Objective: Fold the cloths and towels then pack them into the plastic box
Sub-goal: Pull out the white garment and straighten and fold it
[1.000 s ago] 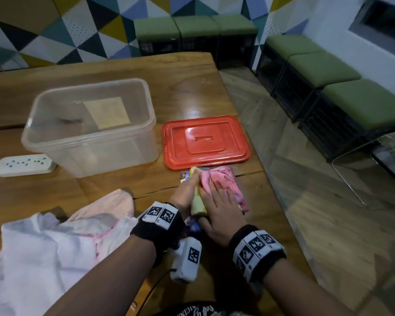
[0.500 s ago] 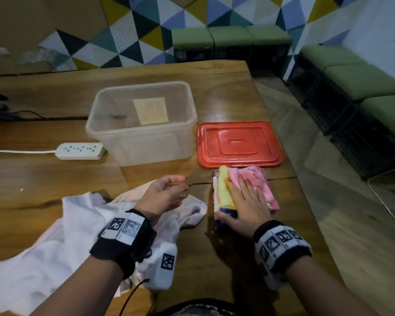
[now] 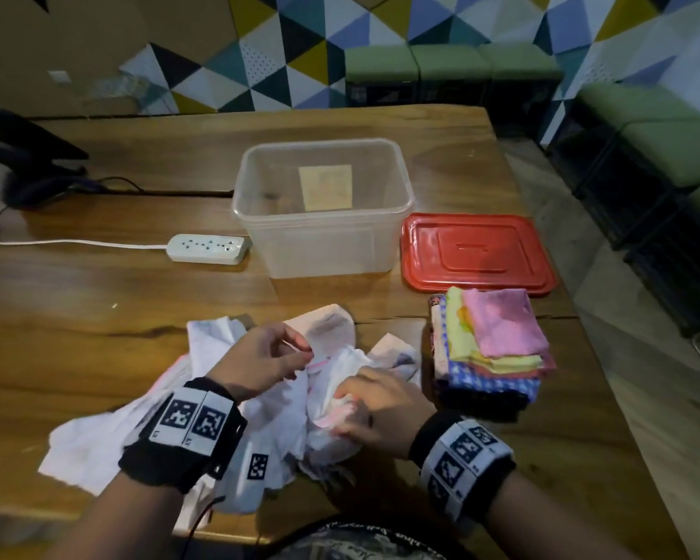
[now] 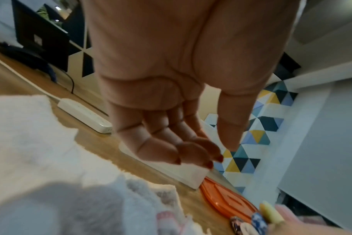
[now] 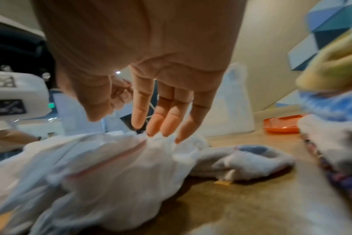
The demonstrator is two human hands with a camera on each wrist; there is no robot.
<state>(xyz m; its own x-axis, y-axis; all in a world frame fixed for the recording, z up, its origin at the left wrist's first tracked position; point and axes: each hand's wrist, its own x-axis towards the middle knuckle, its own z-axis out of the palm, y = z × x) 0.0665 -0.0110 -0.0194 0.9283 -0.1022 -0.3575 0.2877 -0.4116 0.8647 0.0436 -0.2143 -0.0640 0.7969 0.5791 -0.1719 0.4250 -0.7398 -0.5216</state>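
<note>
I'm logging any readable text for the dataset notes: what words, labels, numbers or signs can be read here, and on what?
No text can be read in any view.
Paper label seen through the plastic box: print too faint to read.
Wristbands and the wrist camera housing: black-and-white square code markers, no letters.
Dark garment at the bottom edge: pale lettering, too blurred to read.
Red lid: an embossed mark, illegible.
</note>
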